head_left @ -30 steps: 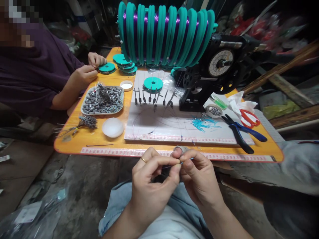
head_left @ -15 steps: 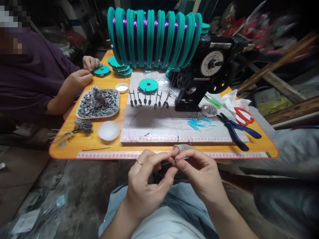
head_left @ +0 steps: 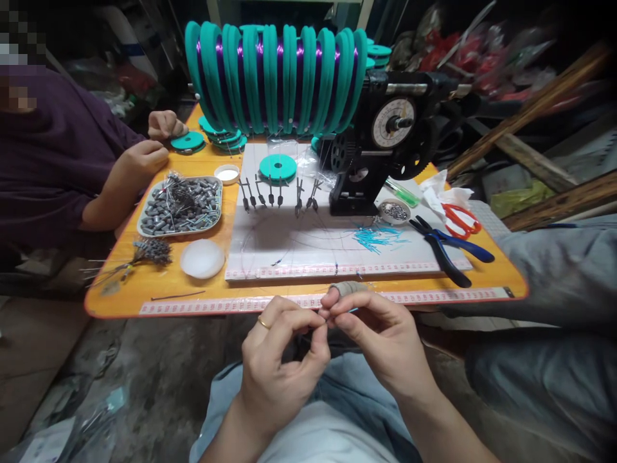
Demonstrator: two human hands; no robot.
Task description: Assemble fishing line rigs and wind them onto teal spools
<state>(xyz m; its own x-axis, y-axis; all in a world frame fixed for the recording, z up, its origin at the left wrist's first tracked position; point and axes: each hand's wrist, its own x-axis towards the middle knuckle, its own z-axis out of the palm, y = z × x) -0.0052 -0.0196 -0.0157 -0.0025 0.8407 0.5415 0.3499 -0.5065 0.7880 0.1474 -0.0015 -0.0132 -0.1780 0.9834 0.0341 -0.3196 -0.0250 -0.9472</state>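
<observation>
Just past the table's front edge, above my lap, my two hands meet at the fingertips. My left hand (head_left: 284,360), with a ring on one finger, is closed in a pinch of thumb and forefinger; what lies in the pinch is too small to make out. My right hand (head_left: 388,341), with a grey wrap (head_left: 348,287) on a finger, is closed on a thin blue strand (head_left: 354,310), of which a short bit shows. Similar blue strands (head_left: 376,238) lie piled on the white board (head_left: 299,257).
A winding machine (head_left: 359,173) carries a row of green spools (head_left: 279,83); weighted lines hang below. Left are a tray of grey sinkers (head_left: 180,206) and a white dish (head_left: 202,258). Right lie pliers (head_left: 448,251) and red scissors (head_left: 460,220). A co-worker's hands (head_left: 149,154) touch a green spool.
The view has shifted slightly, so the table's things sit further left. My left thumb has closed up against the forefinger, where a gap showed before. My right hand keeps its pinch.
</observation>
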